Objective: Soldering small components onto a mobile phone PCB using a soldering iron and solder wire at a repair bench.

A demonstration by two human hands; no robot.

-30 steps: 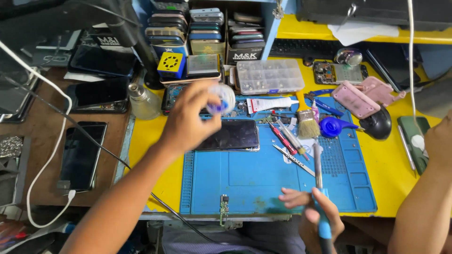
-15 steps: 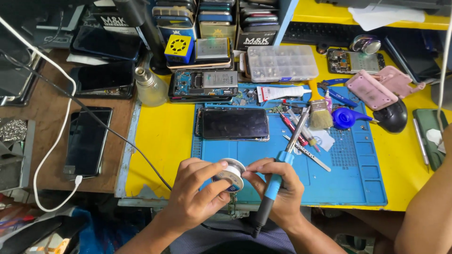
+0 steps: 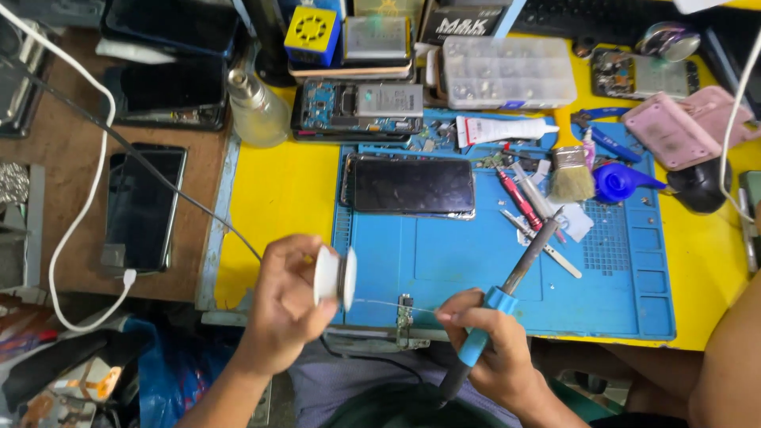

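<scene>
My left hand (image 3: 287,305) grips a small white solder spool (image 3: 334,277) near the front edge of the blue work mat (image 3: 444,261). A thin wire (image 3: 392,304) runs from the spool to the fingertips of my right hand (image 3: 491,353). That hand also holds a soldering iron (image 3: 507,297) with a blue handle, tip pointing up and right over the mat. A small circuit board (image 3: 405,317) lies at the mat's front edge under the wire. A dark phone (image 3: 411,185) lies face up on the mat behind my hands.
An opened phone (image 3: 361,107), a clear parts box (image 3: 507,71), a glue tube (image 3: 503,129), a brush (image 3: 571,170), screwdrivers (image 3: 519,198) and tweezers (image 3: 547,250) crowd the yellow table (image 3: 273,190). A bottle (image 3: 255,111) stands left. Phones (image 3: 143,206) lie on the brown bench. Another person's arm (image 3: 725,357) is at right.
The spool came down from the back of the mat to the front edge. My hands, together half a second ago, have drawn apart, pulling out wire between them.
</scene>
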